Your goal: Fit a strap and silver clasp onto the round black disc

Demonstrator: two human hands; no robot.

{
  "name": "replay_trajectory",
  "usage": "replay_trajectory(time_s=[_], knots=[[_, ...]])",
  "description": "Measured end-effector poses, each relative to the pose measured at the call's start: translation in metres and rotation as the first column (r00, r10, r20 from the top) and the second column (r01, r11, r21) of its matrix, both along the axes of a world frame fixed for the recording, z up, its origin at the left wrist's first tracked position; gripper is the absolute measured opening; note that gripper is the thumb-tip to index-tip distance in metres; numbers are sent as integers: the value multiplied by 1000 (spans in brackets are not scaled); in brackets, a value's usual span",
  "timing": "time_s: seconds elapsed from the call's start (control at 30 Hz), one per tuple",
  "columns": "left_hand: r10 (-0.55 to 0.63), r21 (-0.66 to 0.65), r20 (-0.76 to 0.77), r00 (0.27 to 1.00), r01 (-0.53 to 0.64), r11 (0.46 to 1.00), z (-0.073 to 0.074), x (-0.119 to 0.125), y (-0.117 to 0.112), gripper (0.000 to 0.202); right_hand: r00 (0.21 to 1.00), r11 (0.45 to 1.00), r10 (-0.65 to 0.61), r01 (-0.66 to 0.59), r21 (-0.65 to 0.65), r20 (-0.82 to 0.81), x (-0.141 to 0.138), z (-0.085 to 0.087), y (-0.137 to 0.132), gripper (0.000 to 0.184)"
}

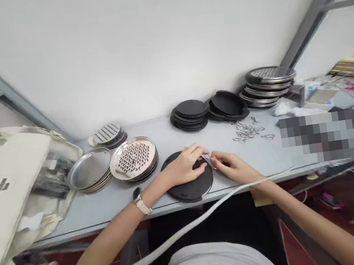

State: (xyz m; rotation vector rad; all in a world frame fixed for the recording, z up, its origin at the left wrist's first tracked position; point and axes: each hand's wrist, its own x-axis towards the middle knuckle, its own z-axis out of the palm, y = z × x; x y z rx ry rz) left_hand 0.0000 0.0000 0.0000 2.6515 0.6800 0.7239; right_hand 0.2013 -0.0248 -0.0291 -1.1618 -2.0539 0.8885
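Observation:
On the table in front of me lies a round black disc (190, 190), close to the front edge. My left hand (186, 164) is laid over it, thumb and fingers bent round its upper right side. A small metal wire clasp (212, 161) is at the disc's right edge. My right hand (232, 166) pinches this clasp between thumb and forefinger, just right of the disc. Further back on the right, several similar wire clasps (246, 131) lie in a loose heap. Where the clasp meets the disc is partly hidden by my fingers.
Left of the disc stand stacks of perforated metal grater plates (136, 158) and plain metal discs (91, 168). Behind are black discs (191, 115), black shallow trays (227, 105) and a metal plate stack (269, 86). A cream bag (16, 185) sits left; a white cable (184, 228) crosses before me.

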Motion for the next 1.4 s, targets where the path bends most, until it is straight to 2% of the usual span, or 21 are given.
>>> replay_trajectory(time_s=[0.1,0.3,0.6,0.9,1.1,1.2,1.4], knots=[[3,54,-41,999,-1,999,2,1,-2,21,999,1000,21,-22,9,44,-2,1,-3,28],[84,114,-97,992,-73,991,4,1,-2,19,992,999,28,-32,31,122,-2,0,-2,28],[120,172,-112,986,-100,980,3,1,-1,14,994,999,11,-15,37,106,-1,-1,-3,29],[117,153,-96,988,-101,983,3,1,0,13,995,999,-1,-2,33,98,-3,1,-4,30],[38,87,-57,998,-33,996,3,1,-2,20,995,998,41,-46,45,93,-3,4,-4,30],[3,70,-69,998,2,998,3,0,-3,16,993,997,67,-70,29,93,-3,6,-4,31],[46,62,-69,997,-42,997,6,1,-3,14,992,998,59,-60,4,108,-1,5,-4,31]])
